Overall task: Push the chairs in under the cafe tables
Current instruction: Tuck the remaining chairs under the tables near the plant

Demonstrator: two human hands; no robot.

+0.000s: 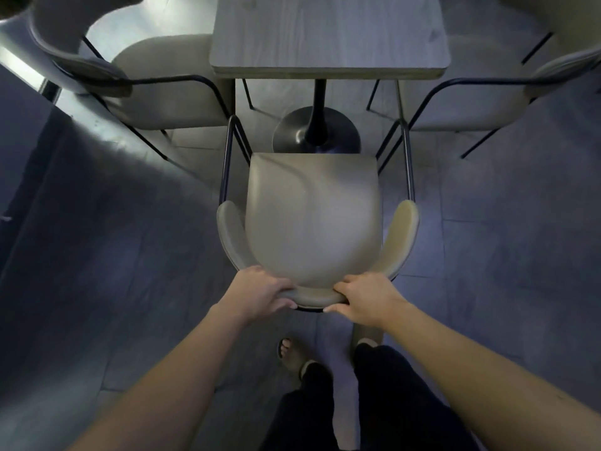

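Observation:
A beige padded chair [312, 216] with a curved backrest and thin black metal frame stands directly in front of me, facing a grey wooden cafe table [328, 34]. Its seat front is near the table's round black pedestal base [317, 131], short of the tabletop edge. My left hand [263, 294] grips the backrest's rear curve on the left. My right hand [367, 302] grips the same curve on the right, thumbs at the back and fingers over the top.
A second beige chair [169, 83] stands at the table's left side, a third chair [481, 99] at the right. A dark wall or counter [39, 157] runs along the left. Grey tiled floor [504, 255] surrounds the chair; my feet [296, 356] are right behind it.

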